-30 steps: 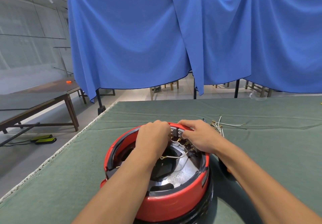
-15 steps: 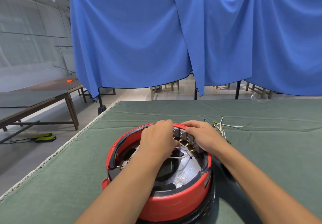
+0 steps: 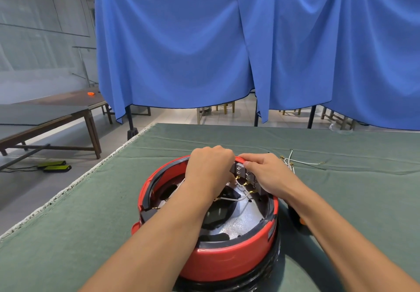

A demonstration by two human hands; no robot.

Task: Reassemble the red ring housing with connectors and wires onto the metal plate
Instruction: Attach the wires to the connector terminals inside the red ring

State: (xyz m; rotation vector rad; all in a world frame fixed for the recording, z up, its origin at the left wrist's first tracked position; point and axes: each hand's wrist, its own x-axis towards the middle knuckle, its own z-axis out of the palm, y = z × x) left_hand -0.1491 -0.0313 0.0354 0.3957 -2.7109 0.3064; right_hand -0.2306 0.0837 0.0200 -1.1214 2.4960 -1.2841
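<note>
While the red ring housing is sitting open side up on the green table, both hands are working at its far rim: left hand curled, grip unclear; right hand pinching the grey connectors. Loose wires are lying just beyond.

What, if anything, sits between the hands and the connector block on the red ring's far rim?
Nothing visible. Both the left hand and right hand already rest at the connector block on the red ring housing; loose wires lie apart, right.
</note>
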